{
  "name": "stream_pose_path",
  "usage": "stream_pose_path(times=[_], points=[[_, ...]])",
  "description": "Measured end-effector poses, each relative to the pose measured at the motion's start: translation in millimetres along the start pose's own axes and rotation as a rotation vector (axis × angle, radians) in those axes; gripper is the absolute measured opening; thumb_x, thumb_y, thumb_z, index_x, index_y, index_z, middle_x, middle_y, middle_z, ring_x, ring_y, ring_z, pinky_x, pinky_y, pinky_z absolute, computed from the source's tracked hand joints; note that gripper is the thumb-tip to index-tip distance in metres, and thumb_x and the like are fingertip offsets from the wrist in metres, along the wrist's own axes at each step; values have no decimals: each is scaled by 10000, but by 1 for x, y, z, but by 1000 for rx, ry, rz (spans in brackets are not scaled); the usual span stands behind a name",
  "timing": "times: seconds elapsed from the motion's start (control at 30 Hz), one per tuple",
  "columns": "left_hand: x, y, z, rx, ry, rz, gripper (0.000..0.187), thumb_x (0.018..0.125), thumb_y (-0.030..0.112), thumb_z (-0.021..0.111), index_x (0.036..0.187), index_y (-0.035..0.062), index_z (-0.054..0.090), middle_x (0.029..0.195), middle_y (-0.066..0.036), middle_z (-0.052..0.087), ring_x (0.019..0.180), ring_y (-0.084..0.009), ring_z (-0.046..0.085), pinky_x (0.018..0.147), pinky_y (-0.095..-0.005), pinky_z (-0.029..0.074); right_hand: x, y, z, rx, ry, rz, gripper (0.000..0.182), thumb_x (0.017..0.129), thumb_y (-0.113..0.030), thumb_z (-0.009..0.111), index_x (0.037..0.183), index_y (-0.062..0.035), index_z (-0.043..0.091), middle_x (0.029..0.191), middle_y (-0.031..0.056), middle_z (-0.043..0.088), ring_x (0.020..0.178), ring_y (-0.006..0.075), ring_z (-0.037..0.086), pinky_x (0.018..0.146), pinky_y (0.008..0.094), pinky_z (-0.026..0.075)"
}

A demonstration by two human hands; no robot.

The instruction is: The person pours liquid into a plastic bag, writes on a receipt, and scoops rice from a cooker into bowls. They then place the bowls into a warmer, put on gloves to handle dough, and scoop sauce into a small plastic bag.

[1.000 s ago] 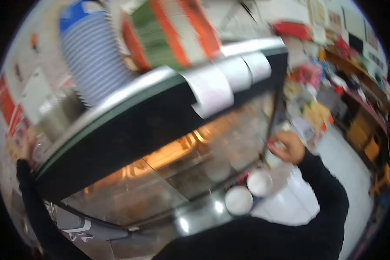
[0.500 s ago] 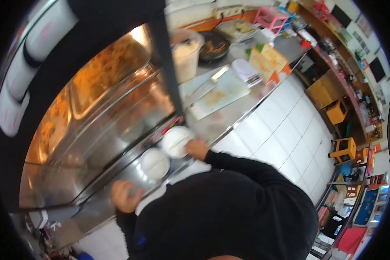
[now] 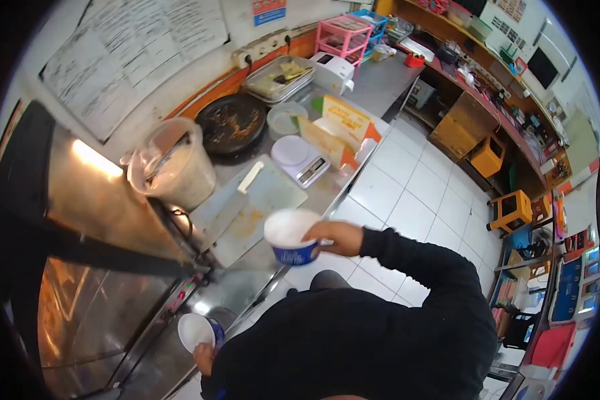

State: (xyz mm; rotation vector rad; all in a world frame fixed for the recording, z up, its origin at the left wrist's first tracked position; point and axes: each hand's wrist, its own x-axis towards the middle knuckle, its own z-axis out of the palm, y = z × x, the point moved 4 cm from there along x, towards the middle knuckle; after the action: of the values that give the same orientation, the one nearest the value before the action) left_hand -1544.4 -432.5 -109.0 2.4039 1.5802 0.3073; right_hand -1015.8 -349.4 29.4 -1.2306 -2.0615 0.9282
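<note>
My right hand grips a blue-and-white paper bowl by its rim, thumb inside, held up over the counter's front edge beside the cutting board. Its white inside looks empty. Lower left, my left hand is closed on a second paper bowl of the same kind, tilted with its opening toward me. That bowl is over the steel ledge in front of the heated display case. A knife with a white handle lies across the cutting board.
Along the counter stand a plastic bucket, a black pan, a kitchen scale, a clear round tub and open printed cartons. The glass-fronted display case rises at left. Yellow stools stand on the tiled floor.
Both bowls have left the ledge, one in each hand. My right hand has lifted its bowl; my left has taken hold of the other. The view has swung right toward the counter.
</note>
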Motion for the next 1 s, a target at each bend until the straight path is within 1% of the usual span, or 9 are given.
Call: stream_pose_path(times=[0.17, 0.33, 0.47, 0.57, 0.67, 0.77, 0.83, 0.9, 1.0], points=[[136, 147, -58, -336, 87, 192, 197, 706, 106, 632, 887, 28, 636, 792, -134, 572, 752, -306, 553, 681, -369, 419, -21, 35, -226, -460, 505, 5, 346, 763, -77, 665, 1096, -42, 579, 1050, 134, 605, 971, 323, 574, 859, 382, 456], [331, 348, -113, -381, 104, 227, 207, 640, -19, 681, 843, -1, 649, 801, -141, 600, 731, -283, 578, 649, -329, 449, -33, 231, -395, -549, 784, 153, 327, 783, -191, 664, 1054, -20, 598, 1016, 170, 619, 969, 353, 559, 844, 391, 442], [488, 500, -109, -327, 133, 408, 156, 659, -24, 680, 812, -22, 647, 781, -133, 594, 721, -277, 576, 640, -332, 446, -33, 466, -449, -724, 740, 376, 263, 742, -185, 676, 976, -70, 642, 948, 151, 645, 916, 329, 600, 800, 411, 470], [616, 607, -65, -285, 2, 655, 152, 714, 46, 680, 848, -15, 639, 805, -140, 596, 742, -312, 572, 664, -360, 452, -32, 576, -451, -920, 473, 499, 73, 772, -189, 604, 811, -128, 614, 836, 95, 634, 888, 266, 601, 827, 443, 445], [736, 692, 22, -326, -199, 842, 168, 739, 91, 665, 888, 16, 649, 798, -139, 575, 753, -317, 566, 672, -374, 454, -43, 635, -466, -933, 481, 540, 179, 805, -177, 570, 980, -140, 586, 1021, 30, 616, 1070, 234, 537, 971, 565, 330], [823, 741, 144, -337, -399, 889, 197, 741, 144, 642, 905, 35, 652, 858, -163, 586, 838, -343, 567, 757, -407, 454, -39, 658, -510, -855, 332, 551, 346, 816, -214, 586, 1153, -146, 550, 1184, 16, 575, 1217, 216, 443, 1027, 617, 221], [858, 758, 228, -106, -515, 775, 242, 717, 154, 657, 936, 54, 659, 935, -175, 606, 943, -345, 566, 858, -406, 442, -29, 643, -556, -777, 392, 505, 655, 743, -357, 690, 1306, -123, 449, 1372, 41, 427, 1326, 230, 302, 1031, 641, 177], [881, 768, 294, 112, -519, 832, 204, 689, 199, 657, 847, 71, 672, 909, -173, 630, 913, -338, 592, 824, -420, 461, -14, 599, -626, -670, 674, 255, 672, 745, -357, 699, 1280, -37, 450, 1283, 160, 490, 1214, 351, 422, 1022, 483, 309], [889, 762, 384, 225, -513, 606, 305, 710, 216, 632, 977, 70, 659, 1032, -172, 626, 989, -324, 593, 870, -424, 455, 2, 428, -723, -589, 815, -99, 414, 764, -149, 687, 1131, -12, 555, 1099, 180, 583, 1038, 333, 539, 895, 379, 420]])
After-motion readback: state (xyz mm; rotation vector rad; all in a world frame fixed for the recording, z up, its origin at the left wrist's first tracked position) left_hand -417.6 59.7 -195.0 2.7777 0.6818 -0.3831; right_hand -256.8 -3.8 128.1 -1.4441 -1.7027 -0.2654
